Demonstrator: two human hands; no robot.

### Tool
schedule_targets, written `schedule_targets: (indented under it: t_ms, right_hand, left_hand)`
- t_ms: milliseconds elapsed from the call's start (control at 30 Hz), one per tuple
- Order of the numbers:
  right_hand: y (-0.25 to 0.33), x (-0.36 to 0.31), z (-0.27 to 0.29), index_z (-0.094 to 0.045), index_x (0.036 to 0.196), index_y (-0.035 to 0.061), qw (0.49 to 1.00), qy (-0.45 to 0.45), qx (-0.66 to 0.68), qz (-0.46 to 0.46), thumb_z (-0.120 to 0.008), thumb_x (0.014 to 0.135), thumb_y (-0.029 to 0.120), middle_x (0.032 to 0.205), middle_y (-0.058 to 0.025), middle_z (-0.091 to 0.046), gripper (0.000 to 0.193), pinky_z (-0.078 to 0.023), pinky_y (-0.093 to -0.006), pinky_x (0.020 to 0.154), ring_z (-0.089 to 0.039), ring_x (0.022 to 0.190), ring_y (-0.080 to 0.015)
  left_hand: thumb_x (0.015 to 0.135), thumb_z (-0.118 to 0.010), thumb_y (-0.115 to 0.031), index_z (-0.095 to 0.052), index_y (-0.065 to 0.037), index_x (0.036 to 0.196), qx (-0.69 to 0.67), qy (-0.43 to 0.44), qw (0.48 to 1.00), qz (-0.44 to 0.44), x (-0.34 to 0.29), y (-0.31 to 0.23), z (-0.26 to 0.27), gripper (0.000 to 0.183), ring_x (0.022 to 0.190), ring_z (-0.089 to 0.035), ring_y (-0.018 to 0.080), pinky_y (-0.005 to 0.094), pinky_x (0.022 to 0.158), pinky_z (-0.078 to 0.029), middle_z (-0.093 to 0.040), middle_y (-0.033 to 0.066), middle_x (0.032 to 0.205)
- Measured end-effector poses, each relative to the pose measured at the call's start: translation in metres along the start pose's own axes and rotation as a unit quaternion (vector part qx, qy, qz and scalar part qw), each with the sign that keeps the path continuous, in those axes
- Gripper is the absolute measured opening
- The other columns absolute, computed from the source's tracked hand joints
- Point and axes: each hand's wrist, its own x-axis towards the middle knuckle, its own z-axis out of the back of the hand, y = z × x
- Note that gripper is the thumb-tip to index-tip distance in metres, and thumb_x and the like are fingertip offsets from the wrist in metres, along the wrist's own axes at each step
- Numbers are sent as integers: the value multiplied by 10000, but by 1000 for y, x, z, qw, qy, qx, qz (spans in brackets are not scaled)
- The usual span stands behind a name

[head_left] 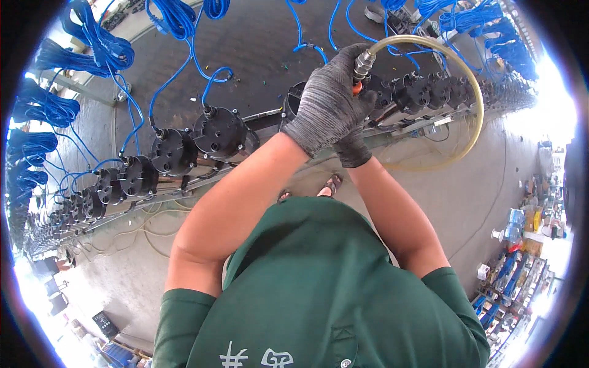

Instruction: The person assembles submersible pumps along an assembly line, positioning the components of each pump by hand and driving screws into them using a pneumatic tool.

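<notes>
Both my hands wear grey knit gloves and meet over the row of black round housings. My left hand (326,101) is on top, closed around an air tool; its metal hose fitting (364,63) and a bit of orange show beside the fingers, while the body is hidden. My right hand (353,151) sits just below, mostly covered by the left, and its fingers are hidden. From the fitting a clear yellowish hose (475,92) loops right and back down. One black housing (291,105) is partly visible beside my left hand; a larger one (224,136) stands left of my forearm.
Black cylindrical units (138,176) stand in a long row running left and right, with blue cables rising from some. Coiled blue cable bundles (101,49) hang along the far side. A dark mat (257,61) lies beyond the row. Loose hoses (147,224) trail across the floor at left.
</notes>
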Motion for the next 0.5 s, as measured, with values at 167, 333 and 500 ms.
schedule_targets:
  t_ms: [167,333,500]
  right_hand:
    - [8,0,3,-516,1350,72,999,12,-46,-1,-729,875,47,1233,-66,-622,521,-508,-370,1027,-604,1135,-205]
    - [15,3,5,-493,1389,80,998,24,16,-60,-732,893,71,1265,-61,-607,552,-493,-365,1045,-584,1160,-190]
    - [9,0,1,-469,1399,79,957,70,-272,76,-709,895,3,1292,-47,-588,563,-490,-353,1039,-575,1170,-184]
  left_hand:
    - [779,-762,-70,-527,-38,1296,-19,62,998,-2,-3,-2,3,569,951,-698,367,403,858,-574,-690,195,1067]
    - [798,-750,25,-545,-34,1293,-83,133,988,9,-2,7,18,539,1023,-632,198,355,955,-523,-668,93,1165]
    - [819,-767,-1,-545,-43,1308,-107,115,988,7,-6,15,17,538,1008,-629,199,350,960,-523,-666,87,1124]
